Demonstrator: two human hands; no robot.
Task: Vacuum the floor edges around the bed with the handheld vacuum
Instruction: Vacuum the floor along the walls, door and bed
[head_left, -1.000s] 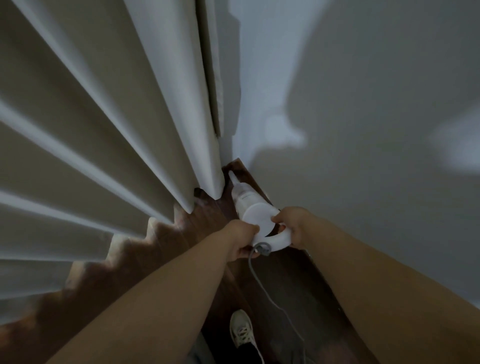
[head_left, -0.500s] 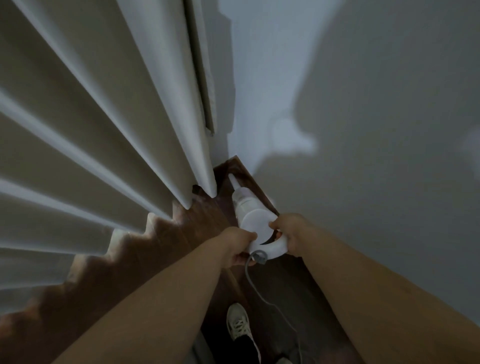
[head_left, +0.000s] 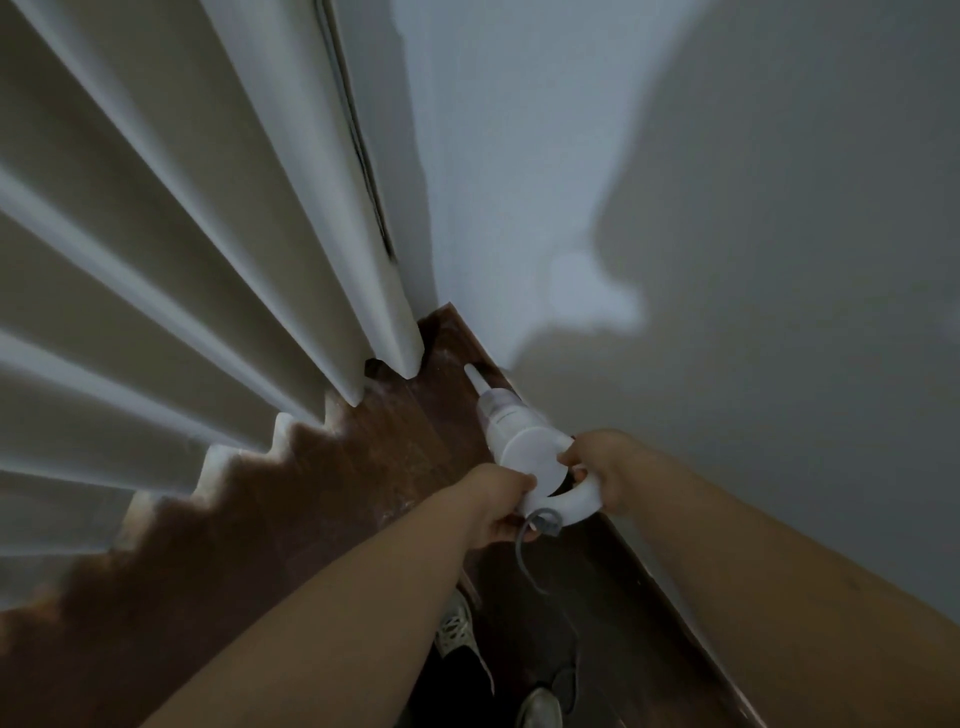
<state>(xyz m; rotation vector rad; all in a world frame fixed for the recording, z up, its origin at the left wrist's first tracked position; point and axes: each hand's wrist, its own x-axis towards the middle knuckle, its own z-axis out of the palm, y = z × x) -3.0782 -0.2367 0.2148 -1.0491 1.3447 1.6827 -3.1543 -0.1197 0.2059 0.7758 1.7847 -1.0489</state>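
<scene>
A white handheld vacuum (head_left: 522, 441) points down into the corner, its narrow nozzle tip (head_left: 474, 375) close to the dark wooden floor (head_left: 395, 447) along the wall's foot. My left hand (head_left: 501, 512) grips the lower left of its ring handle, by the grey cord plug. My right hand (head_left: 602, 467) grips the right side of the same handle. A grey cord (head_left: 524, 561) trails from the handle toward my feet. No bed is in view.
Pleated pale curtains (head_left: 208, 260) hang on the left, their hems just above the floor. A plain light wall (head_left: 727, 260) rises on the right with a dark skirting edge (head_left: 670, 587). My shoes (head_left: 457, 629) stand on the floor below the vacuum.
The vacuum and both hands have drawn back slightly from the corner along the wall; the view has shifted a little. Both grips are unchanged.
</scene>
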